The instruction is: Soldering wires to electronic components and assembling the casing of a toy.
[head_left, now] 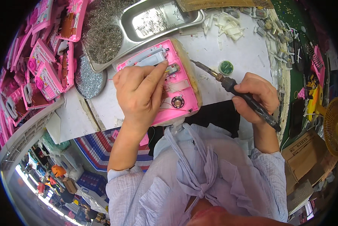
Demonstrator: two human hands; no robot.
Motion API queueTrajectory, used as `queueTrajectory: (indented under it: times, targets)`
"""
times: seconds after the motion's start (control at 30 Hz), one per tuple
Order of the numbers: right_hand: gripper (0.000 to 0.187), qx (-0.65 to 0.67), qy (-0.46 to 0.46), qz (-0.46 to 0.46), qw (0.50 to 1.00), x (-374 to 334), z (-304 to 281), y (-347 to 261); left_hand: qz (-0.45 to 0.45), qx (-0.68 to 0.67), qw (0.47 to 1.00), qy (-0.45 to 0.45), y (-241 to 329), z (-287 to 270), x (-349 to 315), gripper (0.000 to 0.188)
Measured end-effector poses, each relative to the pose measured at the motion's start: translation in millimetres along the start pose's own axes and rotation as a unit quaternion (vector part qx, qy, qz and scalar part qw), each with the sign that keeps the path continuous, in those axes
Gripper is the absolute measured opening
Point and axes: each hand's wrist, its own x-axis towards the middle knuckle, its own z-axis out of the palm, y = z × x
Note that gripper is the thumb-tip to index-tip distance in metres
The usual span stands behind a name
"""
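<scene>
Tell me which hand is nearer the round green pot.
Right. The right hand, gripping the soldering iron, is just below and right of the green pot; the left hand is farther off to its left, over the pink casing.

Light on the white tabletop (210, 88) is bright and fairly even, with strong glare noted inside the metal tray (169, 31); the left hand (137, 92) and right hand (258, 94) register clearly. At lower left, a strip of light (29, 188) burns out to white, the clutter beside it soft. Straight edges bow toward the blackened rim, notably the white slotted panel (31, 130).
</scene>
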Motion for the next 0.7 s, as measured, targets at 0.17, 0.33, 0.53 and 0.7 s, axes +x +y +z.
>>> queueTrajectory:
  times: [0.17, 0.33, 0.53, 0.7]
  targets:
    - [0.027, 0.006, -0.008, -0.001, 1.0, 7.8, 7.0, 2.2, -0.073, -0.057, 0.996, 0.01, 4.5, 10.8, -3.1, 0.018]
    - [0.027, 0.005, -0.012, -0.006, 1.0, 10.0, 11.7, 5.6, -0.002, 0.014, 1.0, -0.008, 1.9, 10.8, 2.1, 0.02]
    - [0.027, 0.007, -0.029, -0.008, 1.0, 11.3, 14.5, 10.3, -0.012, 0.048, 0.998, -0.042, 7.2, 10.4, 7.3, 0.018]
    - [0.026, 0.01, -0.029, -0.019, 0.999, 13.8, 18.3, 13.1, -0.004, 0.053, 0.997, -0.048, 6.1, 10.6, 8.3, 0.018]
